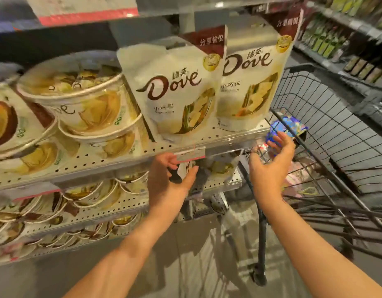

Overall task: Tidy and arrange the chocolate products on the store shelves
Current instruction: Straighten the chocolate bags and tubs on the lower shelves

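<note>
Left hand: fingers curled loosely, under shelf edge at centre; grip unclear.
Right hand: spread, beside cart.
Dove pouches: upright near edge.

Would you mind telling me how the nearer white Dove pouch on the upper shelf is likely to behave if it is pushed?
The nearer Dove pouch looks like soft film with a crumpled top, so it would probably flex rather than slide stiffly. It stands tall on a narrow base near the shelf edge, so a push high up may tip it. Its glossy surface could be slippery.

Tubs left of pouches (same shelf).
</note>
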Tool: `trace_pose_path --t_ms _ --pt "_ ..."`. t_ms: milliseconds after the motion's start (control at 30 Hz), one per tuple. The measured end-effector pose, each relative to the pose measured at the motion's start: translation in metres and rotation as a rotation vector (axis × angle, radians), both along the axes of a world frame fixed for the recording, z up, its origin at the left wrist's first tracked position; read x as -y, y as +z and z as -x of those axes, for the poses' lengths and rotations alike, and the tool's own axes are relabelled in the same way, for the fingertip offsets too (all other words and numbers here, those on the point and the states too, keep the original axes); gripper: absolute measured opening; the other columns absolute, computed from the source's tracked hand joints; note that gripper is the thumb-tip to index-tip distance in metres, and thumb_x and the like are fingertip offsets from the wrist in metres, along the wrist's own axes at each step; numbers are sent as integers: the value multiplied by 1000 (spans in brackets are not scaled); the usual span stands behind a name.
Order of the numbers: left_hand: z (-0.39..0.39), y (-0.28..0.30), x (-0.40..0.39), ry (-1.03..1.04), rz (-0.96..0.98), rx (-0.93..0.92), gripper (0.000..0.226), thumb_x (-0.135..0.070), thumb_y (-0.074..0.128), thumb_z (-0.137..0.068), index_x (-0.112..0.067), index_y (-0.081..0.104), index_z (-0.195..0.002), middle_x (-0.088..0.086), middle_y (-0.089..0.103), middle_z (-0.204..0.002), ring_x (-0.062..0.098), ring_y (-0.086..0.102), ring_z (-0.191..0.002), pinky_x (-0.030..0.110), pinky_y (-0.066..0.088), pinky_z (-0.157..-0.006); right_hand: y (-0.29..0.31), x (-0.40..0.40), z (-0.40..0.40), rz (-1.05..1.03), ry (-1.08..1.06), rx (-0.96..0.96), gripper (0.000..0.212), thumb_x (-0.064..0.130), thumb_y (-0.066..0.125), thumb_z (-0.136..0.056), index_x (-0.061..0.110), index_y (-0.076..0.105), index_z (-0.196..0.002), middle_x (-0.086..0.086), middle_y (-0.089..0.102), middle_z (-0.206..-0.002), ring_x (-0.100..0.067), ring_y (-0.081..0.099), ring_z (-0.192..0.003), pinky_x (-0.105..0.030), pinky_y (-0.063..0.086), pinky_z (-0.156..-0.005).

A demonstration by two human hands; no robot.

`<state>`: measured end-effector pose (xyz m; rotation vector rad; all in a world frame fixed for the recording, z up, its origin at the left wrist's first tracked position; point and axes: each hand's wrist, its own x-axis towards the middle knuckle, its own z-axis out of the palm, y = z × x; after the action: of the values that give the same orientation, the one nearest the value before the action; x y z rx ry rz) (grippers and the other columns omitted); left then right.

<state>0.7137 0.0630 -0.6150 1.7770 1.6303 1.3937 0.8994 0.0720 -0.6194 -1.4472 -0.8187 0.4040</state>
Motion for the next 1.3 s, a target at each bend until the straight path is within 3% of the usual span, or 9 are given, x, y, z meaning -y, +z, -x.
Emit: trace_pose_path --t_ms 67,167,267,367,600,733,933,1133,1300 --pt "0 -19 -1 -12 12 0 42 -23 81 -70 -33 44 -86 -2 53 -74 9 50 -64 23 44 -59 -29 1 0 -20 -14 39 54 16 54 -67 21 39 -119 -8 45 -115 -24 51 -104 -39 43 -96" --pt "4 -56 -5 -51 -10 16 34 -21 80 -72 -24 49 -86 1 52 -66 13 49 -61 18 41 -55 -70 -6 0 -34 13 125 54 13 55 -67 11 43 -120 -6 45 -109 -27 50 -99 -42 43 -93" --pt "11 -98 -15 -56 -82 -16 30 -27 77 -73 -23 48 -81 1 47 -63 10 40 -56 21 38 -53 -106 -24 0 4 55 174 61 19 61 -67 5 43 -123 -8 45 -112 -21 46 -101 -28 37 -93" --pt "15 -135 -33 20 -73 10 41 -38 79 -67 -33 40 -77 5 50 -68 17 45 -59 36 46 -55 -139 -44 1 -5 101 227 73 24 75 -68 3 39 -128 -13 44 -122 -22 43 -112 -14 26 -92" --pt "9 -196 -50 30 -16 4 78 -53 84 -52 -27 37 -110 -5 50 -105 11 54 -93 29 52 -79 -203 -63 2 -19 136 -14 97 31 83 -65 19 23 -141 -5 33 -142 -16 37 -125 -31 33 -103" --pt "3 -216 -56 40 53 45 79 -65 77 -45 -26 42 -104 -4 60 -103 14 60 -93 40 55 -79 -216 -66 -10 36 278 -81 88 21 80 -71 14 26 -141 -5 42 -137 -14 42 -123 -21 30 -93" --pt "-11 -224 -50 51 178 74 53 -33 85 -62 -14 53 -101 2 66 -102 17 62 -89 41 54 -81 -216 -54 -20 127 347 19 76 18 77 -74 7 35 -137 -8 44 -134 -18 42 -120 -19 27 -89" --pt "-14 -233 -63 75 150 107 45 -24 83 -67 -21 52 -99 1 66 -104 15 63 -92 32 53 -79 -233 -74 -16 151 420 58 74 30 87 -57 14 51 -120 -3 63 -114 -19 60 -106 -40 51 -92" --pt "5 -230 -67 68 177 208 43 -9 76 -75 -7 60 -115 8 66 -114 18 59 -105 24 45 -81 -234 -78 -20 110 476 109 39 18 79 -71 20 59 -104 7 67 -94 -7 63 -87 -22 53 -73"
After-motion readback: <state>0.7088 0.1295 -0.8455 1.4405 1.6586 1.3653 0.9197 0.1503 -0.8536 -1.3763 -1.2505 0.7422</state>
